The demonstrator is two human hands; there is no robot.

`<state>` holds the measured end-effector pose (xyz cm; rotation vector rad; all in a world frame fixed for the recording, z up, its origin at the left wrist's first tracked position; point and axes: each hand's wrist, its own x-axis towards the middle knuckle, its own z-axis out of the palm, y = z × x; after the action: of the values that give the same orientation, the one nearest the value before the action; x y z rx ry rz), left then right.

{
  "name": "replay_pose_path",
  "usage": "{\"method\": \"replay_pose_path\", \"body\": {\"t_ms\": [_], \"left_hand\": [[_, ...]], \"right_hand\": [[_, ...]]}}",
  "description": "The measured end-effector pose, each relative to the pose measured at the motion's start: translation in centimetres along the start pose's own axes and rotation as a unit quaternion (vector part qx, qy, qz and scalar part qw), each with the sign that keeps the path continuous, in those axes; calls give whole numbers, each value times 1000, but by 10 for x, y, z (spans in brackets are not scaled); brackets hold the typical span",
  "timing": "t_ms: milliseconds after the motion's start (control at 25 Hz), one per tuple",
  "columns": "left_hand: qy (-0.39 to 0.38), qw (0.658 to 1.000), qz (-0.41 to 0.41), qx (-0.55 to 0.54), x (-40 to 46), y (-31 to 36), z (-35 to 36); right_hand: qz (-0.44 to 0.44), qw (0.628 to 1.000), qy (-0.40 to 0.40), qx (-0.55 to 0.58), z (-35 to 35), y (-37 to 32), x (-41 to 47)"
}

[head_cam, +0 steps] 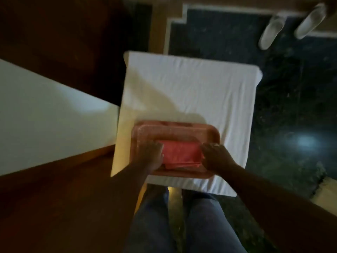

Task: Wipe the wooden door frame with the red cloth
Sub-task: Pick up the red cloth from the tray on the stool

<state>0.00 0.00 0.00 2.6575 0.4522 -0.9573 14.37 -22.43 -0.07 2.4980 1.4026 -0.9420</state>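
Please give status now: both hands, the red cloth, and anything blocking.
Left hand and right hand at the ends of the red cloth, grip unclear. Cloth folded in the pink tray. Nothing blocking.

This is looking like a room in a home, dimly lit, seen from standing height beside a doorway. A dark polished stone floor (284,99) with a pale inlaid border is filling the 1 to 3 o'clock area and reflecting a ceiling light. A pair of white slippers (291,26) is lying at 1 o'clock. Dark wooden door panelling (60,33) is running along 9 to 11 o'clock. A small table draped in a white sheet (191,88) is standing at the centre.
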Motion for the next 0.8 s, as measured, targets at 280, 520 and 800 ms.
{"method": "replay_pose_path", "body": {"t_ms": [280, 520, 800], "left_hand": [[52, 994, 90, -21, 74, 8, 59], [-40, 929, 51, -363, 1, -9, -20], [86, 621, -78, -775, -130, 11, -141]], "right_hand": [[73, 992, -69, 74, 47, 11, 60], [162, 871, -39, 462, -22, -8, -19], [107, 783, 111, 603, -163, -17, -100]]}}
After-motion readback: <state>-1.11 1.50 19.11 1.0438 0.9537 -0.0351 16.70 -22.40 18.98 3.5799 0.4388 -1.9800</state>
